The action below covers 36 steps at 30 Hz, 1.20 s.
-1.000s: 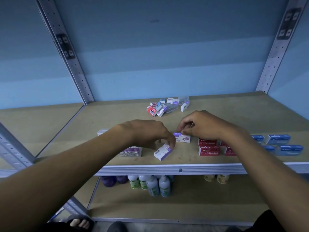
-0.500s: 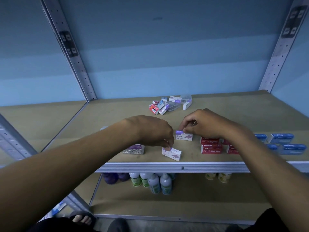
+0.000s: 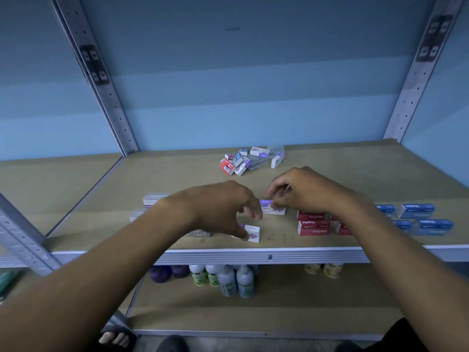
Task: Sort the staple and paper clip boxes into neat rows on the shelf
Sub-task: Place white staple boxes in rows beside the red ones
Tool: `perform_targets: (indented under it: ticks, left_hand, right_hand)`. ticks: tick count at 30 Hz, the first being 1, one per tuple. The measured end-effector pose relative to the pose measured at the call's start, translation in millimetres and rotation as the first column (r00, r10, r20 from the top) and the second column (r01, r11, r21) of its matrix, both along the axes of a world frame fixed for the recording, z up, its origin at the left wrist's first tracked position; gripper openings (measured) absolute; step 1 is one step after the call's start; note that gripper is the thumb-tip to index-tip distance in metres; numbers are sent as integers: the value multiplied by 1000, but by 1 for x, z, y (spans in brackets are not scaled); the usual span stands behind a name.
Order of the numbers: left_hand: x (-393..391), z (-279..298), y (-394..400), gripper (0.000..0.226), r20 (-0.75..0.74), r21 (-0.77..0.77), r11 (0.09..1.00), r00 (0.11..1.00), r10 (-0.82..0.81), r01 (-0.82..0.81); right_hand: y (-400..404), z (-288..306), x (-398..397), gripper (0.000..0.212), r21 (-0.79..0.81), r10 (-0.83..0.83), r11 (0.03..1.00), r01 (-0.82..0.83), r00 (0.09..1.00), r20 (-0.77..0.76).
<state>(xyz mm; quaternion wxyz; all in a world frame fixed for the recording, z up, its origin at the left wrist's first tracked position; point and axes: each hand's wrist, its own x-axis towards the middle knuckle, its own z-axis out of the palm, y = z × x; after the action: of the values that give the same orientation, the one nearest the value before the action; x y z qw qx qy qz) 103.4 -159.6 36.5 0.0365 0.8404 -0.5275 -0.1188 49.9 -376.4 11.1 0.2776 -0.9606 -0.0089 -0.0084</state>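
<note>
Along the shelf's (image 3: 291, 240) near edge, red, blue and purple rows stand; my left hand (image 3: 220, 209) pinches one purple staple box (image 3: 251, 233), right hand (image 3: 302, 191) pinches another purple box (image 3: 272, 209). Far pile (image 3: 251, 160) remains unsorted.

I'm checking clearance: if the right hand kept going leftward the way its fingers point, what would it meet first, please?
Probably the left hand: the right hand, pinching the purple-and-white box, points its fingers toward the left hand's fingertips; depth is unclear.

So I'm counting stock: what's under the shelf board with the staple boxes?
Under the shelf board, white bottles with green or blue labels, purple items, and two yellowish containers. The board hides their tops and anything farther back.
</note>
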Motion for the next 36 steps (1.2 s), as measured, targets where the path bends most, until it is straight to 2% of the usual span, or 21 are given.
perform_targets:
  ticks: [4, 8, 15, 20, 26, 36]
  left_hand:
    - [-2, -24, 5, 41, -42, -101, 995, 999, 20, -24]
    - [1, -40, 7, 26, -31, -215, 976, 999, 14, -20]
    - [-3, -49, 7, 32, -47, -367, 924, 994, 94, -105]
    - [-8, -44, 4, 26, -15, -378, 920, 994, 109, -107]
    - [-9, -42, 10, 46, -95, -420, 890, 984, 148, -175]
    - [-16, -39, 15, 70, -101, -414, 888, 979, 176, -203]
  right_hand:
    - [0, -4, 2, 22, -40, 5, 999, -5, 1000, 17]
    - [2, -7, 3, 28, -143, 27, 990, -18, 998, 62]
    - [10, -12, 4, 21, -150, 52, 988, -45, 998, 45]
    - [12, -11, 4, 17, -113, 45, 993, -41, 999, 30]
    - [13, 0, -11, 17, -115, 49, 992, -43, 997, 52]
    - [28, 5, -36, 18, -155, 104, 982, -104, 995, -8]
